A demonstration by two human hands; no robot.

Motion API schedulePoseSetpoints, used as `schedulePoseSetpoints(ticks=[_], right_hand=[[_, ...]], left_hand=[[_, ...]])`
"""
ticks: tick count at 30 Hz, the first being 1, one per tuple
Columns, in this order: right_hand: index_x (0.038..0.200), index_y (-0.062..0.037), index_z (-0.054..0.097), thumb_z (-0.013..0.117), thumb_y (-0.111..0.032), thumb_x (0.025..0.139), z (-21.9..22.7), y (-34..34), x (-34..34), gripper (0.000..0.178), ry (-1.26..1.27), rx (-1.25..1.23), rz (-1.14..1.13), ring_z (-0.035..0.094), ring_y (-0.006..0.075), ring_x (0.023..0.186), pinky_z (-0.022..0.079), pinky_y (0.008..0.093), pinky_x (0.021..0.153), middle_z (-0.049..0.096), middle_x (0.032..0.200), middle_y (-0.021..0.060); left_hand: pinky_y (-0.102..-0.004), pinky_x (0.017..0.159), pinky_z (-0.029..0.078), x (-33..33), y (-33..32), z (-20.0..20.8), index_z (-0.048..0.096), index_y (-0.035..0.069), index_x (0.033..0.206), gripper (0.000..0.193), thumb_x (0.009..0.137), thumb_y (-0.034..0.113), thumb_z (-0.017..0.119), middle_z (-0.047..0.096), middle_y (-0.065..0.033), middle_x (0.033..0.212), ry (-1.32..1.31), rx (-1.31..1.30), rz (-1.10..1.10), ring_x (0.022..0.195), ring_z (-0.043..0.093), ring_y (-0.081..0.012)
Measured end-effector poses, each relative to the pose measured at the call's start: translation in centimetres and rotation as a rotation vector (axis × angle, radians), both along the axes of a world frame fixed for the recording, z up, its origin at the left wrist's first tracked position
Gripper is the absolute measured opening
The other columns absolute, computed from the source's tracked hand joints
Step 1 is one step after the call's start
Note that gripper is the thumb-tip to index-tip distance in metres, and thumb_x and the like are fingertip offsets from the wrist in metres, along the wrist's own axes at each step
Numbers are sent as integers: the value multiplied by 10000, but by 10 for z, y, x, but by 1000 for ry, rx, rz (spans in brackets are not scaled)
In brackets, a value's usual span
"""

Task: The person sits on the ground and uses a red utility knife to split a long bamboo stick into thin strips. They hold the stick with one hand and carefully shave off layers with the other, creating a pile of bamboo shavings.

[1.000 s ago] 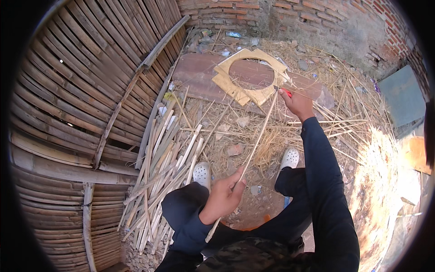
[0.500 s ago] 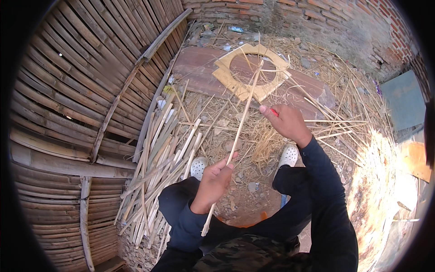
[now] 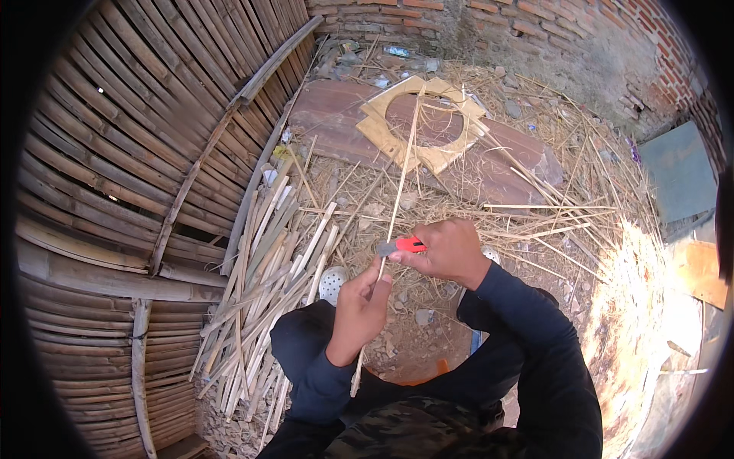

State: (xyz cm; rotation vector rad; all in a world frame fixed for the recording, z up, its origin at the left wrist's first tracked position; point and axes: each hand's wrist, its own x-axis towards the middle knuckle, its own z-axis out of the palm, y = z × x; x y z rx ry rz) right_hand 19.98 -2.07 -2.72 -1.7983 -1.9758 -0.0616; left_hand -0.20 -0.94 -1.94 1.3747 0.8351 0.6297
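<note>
A long, thin bamboo strip slants from my lap up toward a wooden board with a round hole. My left hand is closed around the strip's lower part, thumb along it. Just above that, my right hand grips a red-handled utility knife. Its grey blade lies against the strip, close to my left fingertips. The strip's far end overlaps the board's hole.
Many split bamboo strips are heaped at my left, beside a bamboo slat wall. A brown plank lies under the holed board. Shavings and more strips cover the ground to the right. A brick wall stands behind.
My right hand has drawn the knife back toward me, down to my left fingertips. The strip's far end has shifted slightly left. My left hand keeps its grip.
</note>
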Motion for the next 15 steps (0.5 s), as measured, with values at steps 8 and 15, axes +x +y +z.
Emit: schedulePoseSetpoints(ticks=[8,15], right_hand=[[629,-79,663,517,-677,830,4,21,37,647,-44,-55,-182,587,294,441,435,402,421,555,475,121],[607,-146,670,570,-705,770,-2,-1,-7,592,36,-91,66,589,269,440,441,372,423,580,496,83]], left_hand=[[-170,623,338,-6,-13,-21,471,-50,1344,393,964,46,498,488,74,813,8,74,-32,717,403,2],[-173,624,328,-11,-6,-2,473,-10,1363,401,965,45,487,495,74,799,27,18,2,719,396,0]])
